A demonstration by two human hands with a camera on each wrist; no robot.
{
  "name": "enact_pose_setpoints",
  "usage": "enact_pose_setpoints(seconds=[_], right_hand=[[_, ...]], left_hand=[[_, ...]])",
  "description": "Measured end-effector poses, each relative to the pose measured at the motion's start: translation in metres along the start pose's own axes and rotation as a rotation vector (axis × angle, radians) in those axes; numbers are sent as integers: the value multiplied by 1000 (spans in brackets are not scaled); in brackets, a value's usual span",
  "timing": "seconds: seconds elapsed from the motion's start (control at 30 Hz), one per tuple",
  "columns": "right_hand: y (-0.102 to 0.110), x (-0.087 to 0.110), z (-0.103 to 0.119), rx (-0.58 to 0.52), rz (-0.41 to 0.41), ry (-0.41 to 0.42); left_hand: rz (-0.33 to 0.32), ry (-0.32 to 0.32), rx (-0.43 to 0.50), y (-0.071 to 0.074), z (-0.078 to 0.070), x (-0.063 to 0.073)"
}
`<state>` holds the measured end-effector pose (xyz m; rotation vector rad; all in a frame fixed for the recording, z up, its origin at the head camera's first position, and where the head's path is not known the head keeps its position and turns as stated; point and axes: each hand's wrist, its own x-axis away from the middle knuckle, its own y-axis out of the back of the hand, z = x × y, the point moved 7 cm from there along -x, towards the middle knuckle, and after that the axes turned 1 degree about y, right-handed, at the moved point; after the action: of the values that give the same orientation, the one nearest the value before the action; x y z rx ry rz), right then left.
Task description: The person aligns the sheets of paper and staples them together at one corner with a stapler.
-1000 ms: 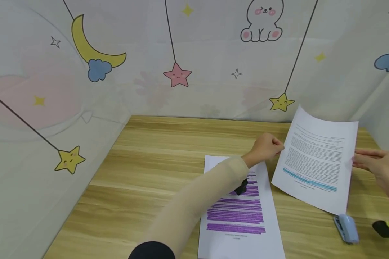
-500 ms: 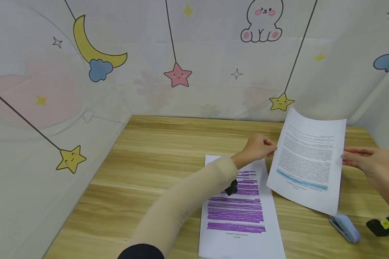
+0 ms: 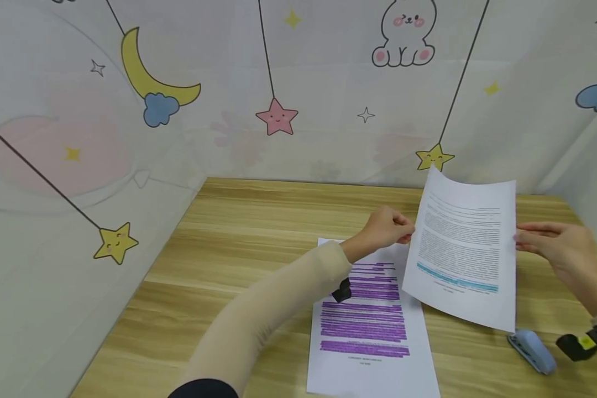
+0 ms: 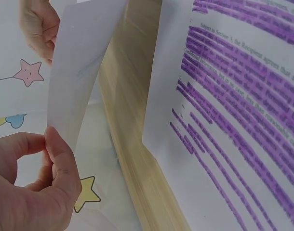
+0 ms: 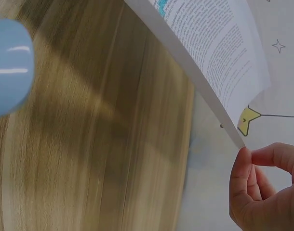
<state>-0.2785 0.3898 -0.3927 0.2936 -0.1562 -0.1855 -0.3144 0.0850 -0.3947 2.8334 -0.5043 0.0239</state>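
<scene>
A printed paper sheet with one blue highlighted band is held up, slightly bowed, between both hands. My left hand pinches its left edge between thumb and fingertips, as the left wrist view also shows. At the opposite edge my right hand pinches the paper with thumb and index finger. Under the left forearm lies a second sheet, its printed lines heavily marked in purple. The raised sheet's left lower corner overlaps the purple-marked one in the head view.
A light blue stapler lies on the wooden table, just below the raised sheet's lower right corner. A white cloth backdrop with cartoon stars and a moon rises behind the table's far edge.
Both hands have carried the blue-banded sheet leftward, so its corner now overlaps the purple-marked sheet. The stapler has turned slightly; the purple-marked sheet lies as before.
</scene>
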Motion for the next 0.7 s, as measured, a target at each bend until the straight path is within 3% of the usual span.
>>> enact_pose_setpoints(seconds=[0.13,0.4,0.7], right_hand=[[-5,1,3,-20,11,6],[-22,7,7,-86,71,-12],[-40,16,15,-12,110,15]], left_hand=[[13,26,-2,6,3,8],[33,17,-58,21,5,25],[65,72,-55,38,12,48]])
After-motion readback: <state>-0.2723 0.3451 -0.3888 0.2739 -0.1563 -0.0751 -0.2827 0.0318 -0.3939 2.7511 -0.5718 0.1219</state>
